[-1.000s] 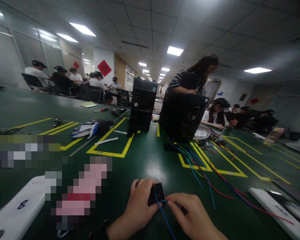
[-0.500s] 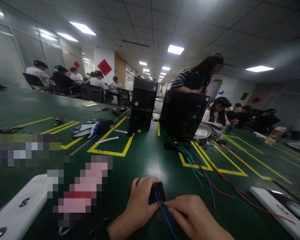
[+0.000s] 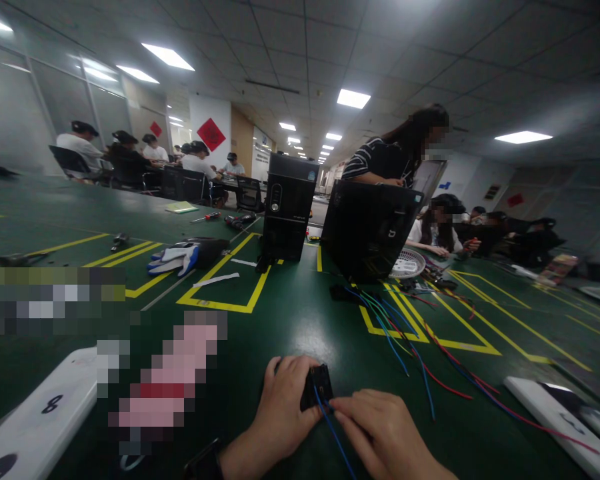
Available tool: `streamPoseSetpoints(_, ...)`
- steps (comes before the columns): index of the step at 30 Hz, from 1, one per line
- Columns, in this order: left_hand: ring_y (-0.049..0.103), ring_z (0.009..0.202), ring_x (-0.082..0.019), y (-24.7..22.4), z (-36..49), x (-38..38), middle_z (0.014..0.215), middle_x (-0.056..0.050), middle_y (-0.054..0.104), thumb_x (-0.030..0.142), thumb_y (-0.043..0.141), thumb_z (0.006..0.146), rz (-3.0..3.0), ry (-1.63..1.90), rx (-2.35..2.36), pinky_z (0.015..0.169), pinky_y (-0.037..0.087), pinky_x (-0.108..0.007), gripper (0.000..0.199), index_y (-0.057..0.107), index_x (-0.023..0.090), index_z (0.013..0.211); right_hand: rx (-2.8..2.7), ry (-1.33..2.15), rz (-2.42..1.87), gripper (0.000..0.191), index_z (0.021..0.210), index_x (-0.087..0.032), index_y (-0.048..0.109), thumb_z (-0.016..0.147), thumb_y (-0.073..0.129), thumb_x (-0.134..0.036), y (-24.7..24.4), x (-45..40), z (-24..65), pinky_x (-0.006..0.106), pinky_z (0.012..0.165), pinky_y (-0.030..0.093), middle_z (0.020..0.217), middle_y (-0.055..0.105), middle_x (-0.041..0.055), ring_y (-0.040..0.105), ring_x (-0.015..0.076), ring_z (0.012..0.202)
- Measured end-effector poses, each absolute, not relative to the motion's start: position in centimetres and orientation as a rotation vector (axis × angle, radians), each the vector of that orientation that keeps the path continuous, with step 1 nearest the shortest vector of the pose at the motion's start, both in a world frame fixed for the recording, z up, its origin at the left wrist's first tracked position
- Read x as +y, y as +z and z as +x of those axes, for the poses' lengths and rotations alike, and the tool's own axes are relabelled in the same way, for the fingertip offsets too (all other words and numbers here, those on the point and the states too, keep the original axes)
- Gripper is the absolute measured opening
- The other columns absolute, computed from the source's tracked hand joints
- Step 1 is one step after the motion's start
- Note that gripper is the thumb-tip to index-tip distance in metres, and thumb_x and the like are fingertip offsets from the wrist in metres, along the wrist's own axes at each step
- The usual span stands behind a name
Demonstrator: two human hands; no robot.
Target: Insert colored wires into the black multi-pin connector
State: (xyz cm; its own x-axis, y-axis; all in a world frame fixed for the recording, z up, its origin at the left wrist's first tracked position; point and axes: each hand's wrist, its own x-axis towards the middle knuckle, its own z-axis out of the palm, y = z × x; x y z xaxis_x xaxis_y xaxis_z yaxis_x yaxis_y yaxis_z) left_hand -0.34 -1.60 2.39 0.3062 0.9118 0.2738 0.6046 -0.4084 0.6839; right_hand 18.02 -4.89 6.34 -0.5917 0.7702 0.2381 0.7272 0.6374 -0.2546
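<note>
A small black part point(image 3: 323, 385) is gripped by my left hand point(image 3: 286, 400), whose fingers wrap over its left side. From that part a blue wire point(image 3: 336, 437) runs down toward the bottom edge. My right hand point(image 3: 380, 423) is closed in a pinch at the part's lower right, on a short piece of blue wire point(image 3: 329, 404) beside the longer one. The fingertips of both hands are close together. Where the wire ends sit inside the part is too small to make out.
Two black computer cases point(image 3: 289, 207) point(image 3: 367, 230) stand ahead. Loose coloured wires point(image 3: 397, 333) lie at the right, near a white basket point(image 3: 407, 263). Gloves point(image 3: 175, 259) lie at the left. White numbered devices point(image 3: 50, 407) point(image 3: 555, 413) flank my hands. A person point(image 3: 385, 160) stands behind the cases.
The whole view has shifted very slightly. Both hands keep nearly the same pose at the black part.
</note>
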Motion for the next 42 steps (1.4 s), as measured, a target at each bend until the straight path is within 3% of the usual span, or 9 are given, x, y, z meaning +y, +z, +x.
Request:
streamPoseSetpoints(5,0.05,0.104,-0.025,2.3,-0.3,-1.6,0.106,-0.001,0.061,0.018,0.065,0.066,2.112,0.88,1.348,0.099,0.024,-0.044,0.039,0.054,0.027,0.102,-2.656,0.255,-1.187,0.023,0.097,-0.023,0.065,0.09,0.044,-0.02,7.1,-4.9,18.1,0.026,0.063,0.041,0.078,0.07,0.002,0.063,0.0166,0.068)
streamPoseSetpoints(16,0.05,0.104,-0.026,1.9,-0.5,-1.4,0.107,-0.001,0.06,0.023,0.073,0.064,2.1,0.891,1.355,0.099,0.022,-0.046,0.044,0.054,0.027,0.104,-2.504,0.424,-1.326,0.023,0.097,-0.028,0.068,0.091,0.046,-0.021,8.2,-4.3,19.5,0.024,0.07,0.045,0.088,0.072,-0.0017,0.066,0.0157,0.078)
streamPoseSetpoints(26,0.051,0.102,-0.024,2.2,-0.3,-1.7,0.105,0.0,0.061,0.021,0.071,0.065,2.096,0.899,1.358,0.099,0.023,-0.043,0.041,0.054,0.027,0.102,-2.364,0.26,-1.202,0.022,0.094,-0.019,0.067,0.089,0.046,-0.019,6.1,-4.7,18.0,0.026,0.063,0.045,0.077,0.071,0.0035,0.065,0.0167,0.069)
streamPoseSetpoints(34,0.051,0.101,-0.025,1.8,-0.3,-1.5,0.104,0.001,0.061,0.022,0.071,0.064,2.092,0.92,1.348,0.097,0.024,-0.042,0.041,0.054,0.028,0.101,-2.639,0.365,-1.189,0.021,0.094,-0.023,0.065,0.088,0.046,-0.016,7.4,-4.9,18.3,0.024,0.065,0.044,0.082,0.07,0.0008,0.065,0.0156,0.071)
streamPoseSetpoints(42,0.05,0.101,-0.025,2.2,-0.4,-1.7,0.104,0.0,0.061,0.025,0.075,0.064,2.097,0.908,1.346,0.096,0.025,-0.043,0.043,0.054,0.027,0.101,-2.42,0.292,-1.288,0.021,0.095,-0.024,0.066,0.089,0.047,-0.018,6.8,-4.4,19.0,0.026,0.069,0.046,0.085,0.072,0.0009,0.066,0.0169,0.077)
